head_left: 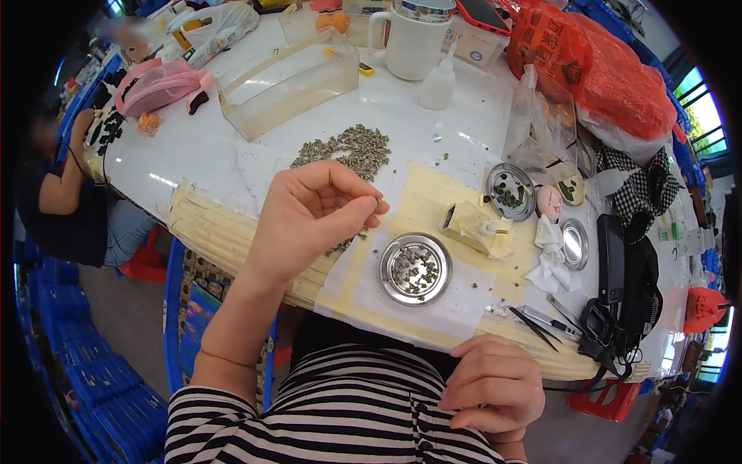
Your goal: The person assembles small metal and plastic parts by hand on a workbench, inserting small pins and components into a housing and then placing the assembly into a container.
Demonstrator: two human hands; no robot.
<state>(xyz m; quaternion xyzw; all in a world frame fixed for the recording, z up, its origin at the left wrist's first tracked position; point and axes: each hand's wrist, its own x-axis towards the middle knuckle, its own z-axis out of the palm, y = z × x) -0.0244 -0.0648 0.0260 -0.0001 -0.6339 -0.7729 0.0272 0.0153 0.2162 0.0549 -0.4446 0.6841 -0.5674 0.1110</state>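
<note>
My left hand [313,220] hovers over the near part of the table, thumb and forefinger pinched on a tiny dark piece [379,200]; its exact kind is too small to tell. To the right of that hand, a round metal dish [384,288] holds many small grey-brown pieces [417,272]. Beyond the hand spreads a loose pile of similar small pieces [359,151]. My right hand [495,387] is off the table edge, close to my striped shirt, with loosely curled fingers somewhat apart and nothing visible in them.
A tape-wrapped block [471,228] stands right of the dish. Another dish [529,203] holds dark green bits. Tweezers [533,329] and a knife [549,319] lie near the right edge. Farther back are a clear tray [297,104], a white mug [412,46] and a squeeze bottle [439,85].
</note>
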